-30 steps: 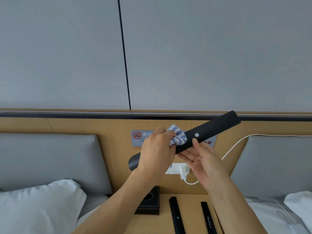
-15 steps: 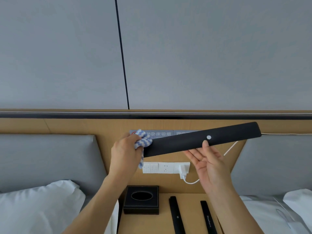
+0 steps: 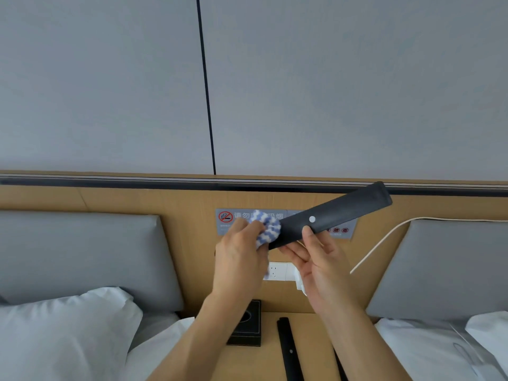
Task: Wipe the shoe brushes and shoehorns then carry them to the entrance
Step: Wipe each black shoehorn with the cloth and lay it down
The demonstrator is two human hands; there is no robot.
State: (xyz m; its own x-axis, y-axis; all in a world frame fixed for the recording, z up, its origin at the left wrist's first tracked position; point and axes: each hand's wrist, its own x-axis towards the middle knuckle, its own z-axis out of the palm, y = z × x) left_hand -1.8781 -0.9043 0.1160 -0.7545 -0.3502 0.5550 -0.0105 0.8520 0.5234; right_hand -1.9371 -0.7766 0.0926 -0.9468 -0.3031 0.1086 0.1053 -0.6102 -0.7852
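I hold a long black shoehorn (image 3: 338,215) with a white dot in the air before the headboard, its far end tilted up to the right. My right hand (image 3: 316,259) grips it from below, thumb pressed on its face. My left hand (image 3: 239,257) grips a blue-and-white striped cloth (image 3: 265,229) bunched against the shoehorn's left part. A second black shoehorn (image 3: 288,350) lies on the wooden nightstand (image 3: 310,323) below. Another black strip (image 3: 339,364) beside it is mostly hidden by my right forearm.
A black tissue box (image 3: 247,328) sits on the nightstand's left part. Grey padded headboards (image 3: 82,257) and white pillows (image 3: 63,334) flank it on both sides. A wall socket panel (image 3: 276,270) and a white cable (image 3: 384,243) are on the wooden panel behind.
My left hand slid the cloth right along the shoehorn, back toward its middle. The shoehorn's far end tilted up again after lying nearly level.
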